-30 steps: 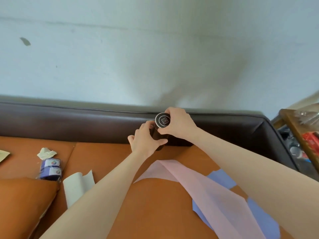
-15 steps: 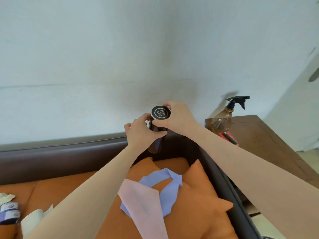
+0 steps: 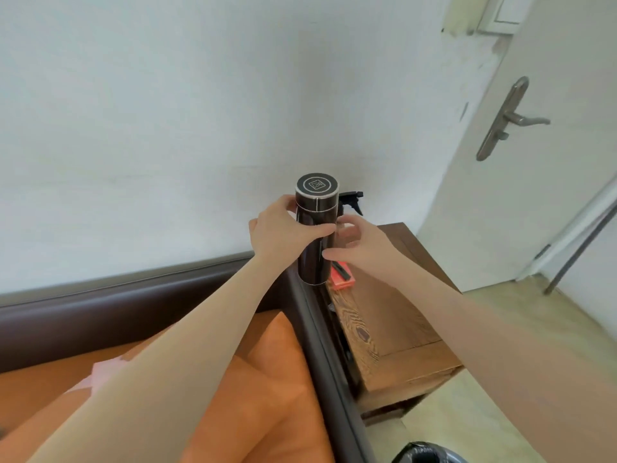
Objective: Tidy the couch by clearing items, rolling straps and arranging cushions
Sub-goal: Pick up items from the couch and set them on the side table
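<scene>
Fingers (image 3: 314,230) of the left hand (image 3: 280,228) curl round the black flask (image 3: 315,228) and hold it upright in the air, above the couch arm (image 3: 320,329). The right hand (image 3: 360,248) is just beside the flask, its fingers loosely spread and holding nothing. I judge the tidying is at an early part: the flask is off the couch but not yet set down, and a pink strap (image 3: 96,375) lies on the orange cushion (image 3: 260,396). The wooden desk (image 3: 384,315) beside the arm has bare room in front of the red box (image 3: 340,279) and the spray bottle (image 3: 350,198).
</scene>
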